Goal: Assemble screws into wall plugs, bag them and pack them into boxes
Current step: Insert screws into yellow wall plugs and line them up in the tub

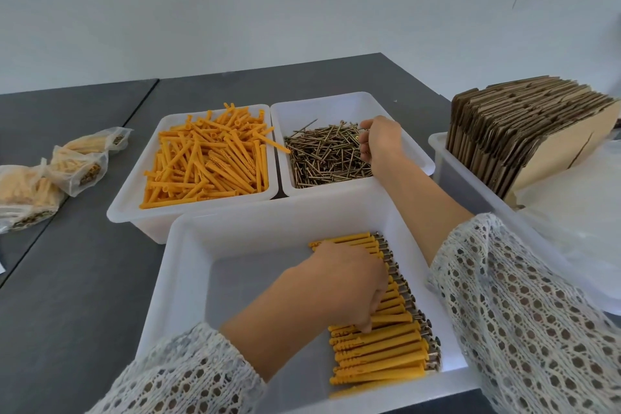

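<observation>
From the head camera, we judge the step in hand to be assembly: our right hand [379, 141] reaches into the screw tray [339, 107], fingers curled down onto the pile of screws [327, 156]. We cannot tell whether a screw is already pinched. Our left hand [346, 282] lies palm-down on the row of assembled plugs [383, 346] in the near tray [188, 279], fingers pressed together along the row and curled over it; whether it grips 1 of them we cannot tell.

To do this well, we would lift only 1 screw by its shank so the tangled pile does not come along. The left hand would do best to keep the row even, with every screw head at the same side as it lies now, which should make bagging by the handful easier.

Now the containers. The far-left tray [134, 208] holds loose orange wall plugs [208, 161]. The screw tray just beside it is partly filled. The near tray has 1 neat row along its right side, the rest bare. At right, another tray [470, 191] holds flat cardboard boxes [524, 131] on edge, with clear bags [578, 212] beside them. On the table [67, 279], well to the left, lie 3 filled bags [60, 168].
</observation>
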### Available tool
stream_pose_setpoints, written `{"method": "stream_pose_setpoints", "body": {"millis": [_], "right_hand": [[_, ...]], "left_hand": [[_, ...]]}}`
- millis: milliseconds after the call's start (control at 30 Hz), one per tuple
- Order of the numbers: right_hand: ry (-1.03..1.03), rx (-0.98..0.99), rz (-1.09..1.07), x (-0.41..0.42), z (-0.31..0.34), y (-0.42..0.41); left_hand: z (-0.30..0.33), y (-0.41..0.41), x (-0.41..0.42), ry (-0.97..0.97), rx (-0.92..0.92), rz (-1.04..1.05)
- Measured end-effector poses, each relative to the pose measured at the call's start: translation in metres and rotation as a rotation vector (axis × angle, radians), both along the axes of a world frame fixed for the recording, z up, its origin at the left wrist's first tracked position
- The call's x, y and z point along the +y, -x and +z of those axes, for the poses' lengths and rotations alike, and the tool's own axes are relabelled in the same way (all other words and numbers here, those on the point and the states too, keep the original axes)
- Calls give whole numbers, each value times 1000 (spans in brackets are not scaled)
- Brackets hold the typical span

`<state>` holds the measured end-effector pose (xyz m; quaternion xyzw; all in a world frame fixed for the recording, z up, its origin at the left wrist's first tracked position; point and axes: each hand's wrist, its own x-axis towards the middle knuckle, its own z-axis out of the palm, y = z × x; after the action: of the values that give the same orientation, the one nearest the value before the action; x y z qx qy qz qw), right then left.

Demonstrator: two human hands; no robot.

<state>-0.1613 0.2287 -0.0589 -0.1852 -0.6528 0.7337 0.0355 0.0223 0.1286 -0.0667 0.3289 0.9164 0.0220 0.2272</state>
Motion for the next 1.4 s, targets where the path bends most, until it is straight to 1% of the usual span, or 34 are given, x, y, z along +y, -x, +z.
{"method": "stream_pose_setpoints", "body": {"millis": [100,333,400,500,533,600,633,700,733,800,833,867,900,933,967,1000,1033,1133,1200,1267,1400], "right_hand": [[-16,8,9,-1,-1,-1],[-77,28,33,-4,1,-2],[-163,55,70,-5,-1,-2],[-367,102,156,-7,-8,-1],[-475,121,208,-9,-12,0],[-750,172,371,-12,-16,1],[-895,179,483,-15,-17,0],[-1158,131,691,-20,-18,-2],[-1248,103,751,-22,-18,-2],[-1328,58,781,-25,-19,-2],[-1347,44,788,-25,-19,-1],[-1354,29,799,-25,-19,-1],[-1355,17,809,-25,-19,-1],[-1355,7,816,-25,-18,0],[-1362,3,818,-26,-18,0],[-1375,-3,818,-26,-17,-1],[-1389,-1,818,-27,-17,0],[-1417,21,843,-27,-15,-2],[-1403,51,866,-27,-12,-4],[-1355,97,833,-25,-12,-6],[-1194,215,641,-21,-16,-9]], "left_hand": [[0,-1,1,-56,15,-16],[-6,1,5,-155,-46,-32],[-7,3,4,-166,-75,-31],[-4,8,1,-185,-65,-5],[0,12,-1,-214,-31,24],[10,23,-10,-305,108,120],[16,30,-17,-355,211,185],[24,44,-35,-466,446,345],[26,51,-46,-504,566,439],[24,62,-72,-513,766,647],[20,68,-86,-480,819,758],[16,73,-100,-405,823,870],[11,76,-112,-294,772,973],[8,79,-121,-195,677,1056],[5,80,-126,-146,575,1106],[4,82,-130,-138,507,1122],[2,83,-131,-138,482,1111],[1,86,-130,-144,490,1078],[0,85,-129,-196,530,1115],[-1,84,-128,-284,596,1157],[-5,85,-126,-355,719,1195]]}}
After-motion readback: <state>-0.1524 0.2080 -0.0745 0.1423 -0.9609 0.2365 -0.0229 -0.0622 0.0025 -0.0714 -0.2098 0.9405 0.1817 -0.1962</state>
